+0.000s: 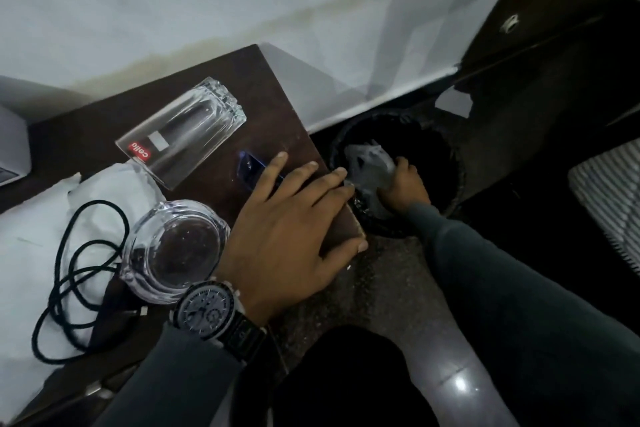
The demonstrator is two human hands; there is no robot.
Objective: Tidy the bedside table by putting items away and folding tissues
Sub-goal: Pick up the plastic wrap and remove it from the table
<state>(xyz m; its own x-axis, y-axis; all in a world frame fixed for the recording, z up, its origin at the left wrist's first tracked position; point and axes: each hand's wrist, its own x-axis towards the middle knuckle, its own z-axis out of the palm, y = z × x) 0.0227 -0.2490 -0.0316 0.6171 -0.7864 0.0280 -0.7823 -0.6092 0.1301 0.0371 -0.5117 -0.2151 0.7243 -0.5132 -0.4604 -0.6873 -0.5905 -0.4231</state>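
Tissue (369,166) gripped in right hand (403,189) over the bin (453,163); left hand (287,229) lies flat, fingers spread, on the bench (277,107) edge.

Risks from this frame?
1. Tall glass lies on its side on the table; a nudge might roll it off.
2. Left hand rests beside the glass ashtray near the front edge.
3. Black cord loops over tissues; lifting them may snag.

The single head-worn camera looks steeply down from close above, facing the bench (270,87) at left and the floor (388,274) at right.
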